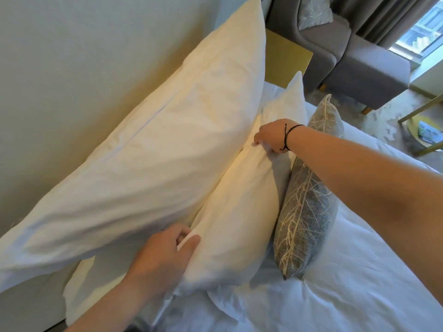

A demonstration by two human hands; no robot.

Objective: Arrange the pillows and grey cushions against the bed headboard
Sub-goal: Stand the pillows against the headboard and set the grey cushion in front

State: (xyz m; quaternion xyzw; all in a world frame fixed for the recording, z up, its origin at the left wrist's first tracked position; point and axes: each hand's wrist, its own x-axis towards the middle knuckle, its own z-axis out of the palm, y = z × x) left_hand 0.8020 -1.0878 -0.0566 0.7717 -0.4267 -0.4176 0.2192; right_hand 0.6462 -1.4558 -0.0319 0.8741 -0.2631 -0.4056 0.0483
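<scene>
1. White bedding [347, 295] covers the mattress in the lower right, creased and bunched near the pillows, and a pale headboard [60, 80] fills the upper left.
2. Beyond the bed's far side stand a yellow bedside table [285, 61], a grey armchair [359, 56] holding a patterned cushion of its own, grey curtains [383, 15] and a bright window [422, 32]; a gold-framed side table [422, 121] stands on the carpet at the right edge.
3. A large white pillow [148, 144] leans upright against the headboard, running from the lower left to the top centre.
4. In front of it stands a second white pillow [242, 212], its back touching the large one, with a grey cushion [309, 200] patterned in pale branching lines propped against its front face.
5. Another white pillow [79, 279] lies partly under the large one at the lower left.
6. Open bedding lies in front of the cushion; the gap between the two upright pillows is a narrow fold.
7. The left hand [165, 255] grips the near top edge of the second pillow, thumb on its front and fingers curled into the fold behind.
8. The right hand [273, 137], a black cord round its wrist, reaches over the cushion and pinches the same pillow's top edge farther along, fingers bent down into the fabric.
</scene>
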